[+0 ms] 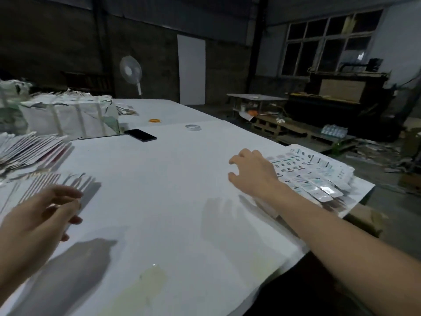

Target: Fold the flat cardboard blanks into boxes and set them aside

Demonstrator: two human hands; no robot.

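**Right hand reaching for the next blank**

Right hand point(251, 172) is out over the table point(159, 179), fingers spread and a bit curled, holding nothing, just at the near-left edge of the blanks point(314, 174), a fanned printed stack at the table's right edge. Left hand point(43, 215) hovers low on the left, fingers loose, also holding nothing as far as I can tell (it's blurry).

My take on doing this step well: slide just the top blank off the fan with the fingertips, don't pinch into the pile or you'll drag several along. Bring it to the bare middle of the table so both hands can fold.

Other stuff, big to small: a strapped bundle point(68, 119) at far left, more fanned sheets point(29, 151) in front of it, a phone point(140, 135), a tape roll point(193, 127), something small and orange point(155, 120). All well apart from the working spot, so nothing really blocks the reach.
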